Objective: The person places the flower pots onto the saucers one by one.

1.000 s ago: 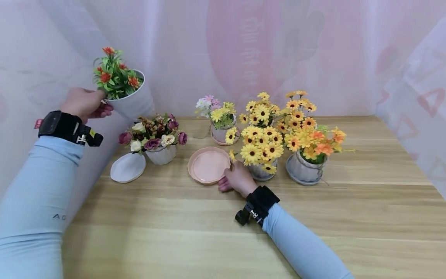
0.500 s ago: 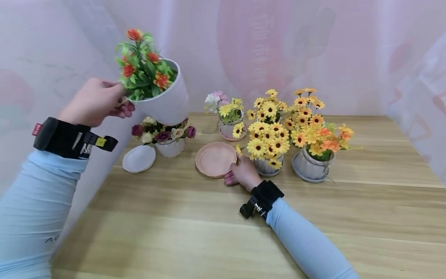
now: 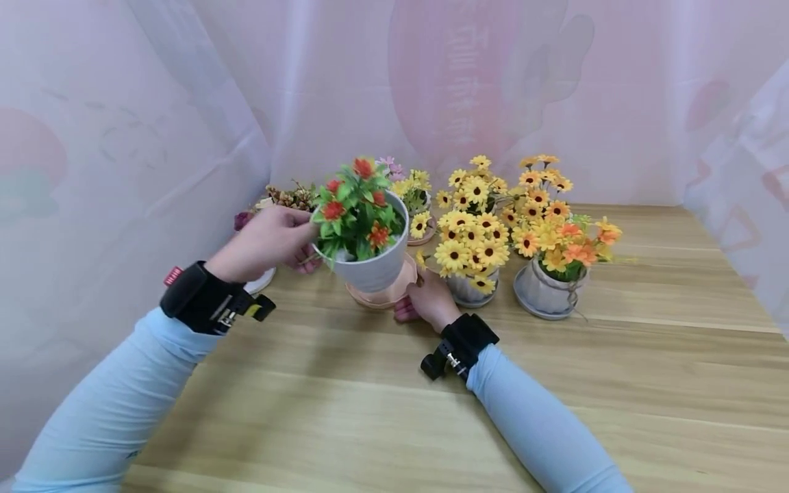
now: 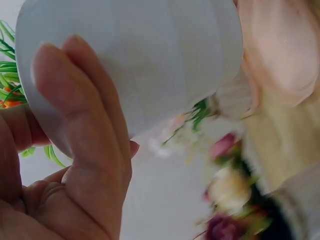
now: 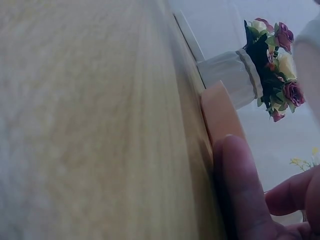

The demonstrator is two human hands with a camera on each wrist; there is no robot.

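In the head view my left hand (image 3: 265, 243) grips the rim of a white flowerpot (image 3: 372, 274) with green leaves and red-orange flowers (image 3: 362, 213). The pot hangs tilted over a pink scalloped saucer (image 3: 405, 275), covering much of it. Two of my left fingers lie along the pot's wall (image 4: 150, 55) in the left wrist view. My right hand (image 3: 433, 301) holds the saucer's right edge, thumb at the rim. In the right wrist view a finger lies against the saucer's outer side (image 5: 220, 115). Whether pot and saucer touch is hard to tell.
Behind my left hand stands a pot of purple and cream roses (image 5: 280, 70), with a white saucer (image 3: 261, 281) partly hidden. Yellow daisies (image 3: 471, 250) in a pot stand close beside my right hand. Farther right is a pot of orange flowers (image 3: 551, 291) on a grey saucer.
My left hand has carried the pot rightward and, lately, down from above the roses to over the pink saucer. My right hand stays at the saucer's edge.
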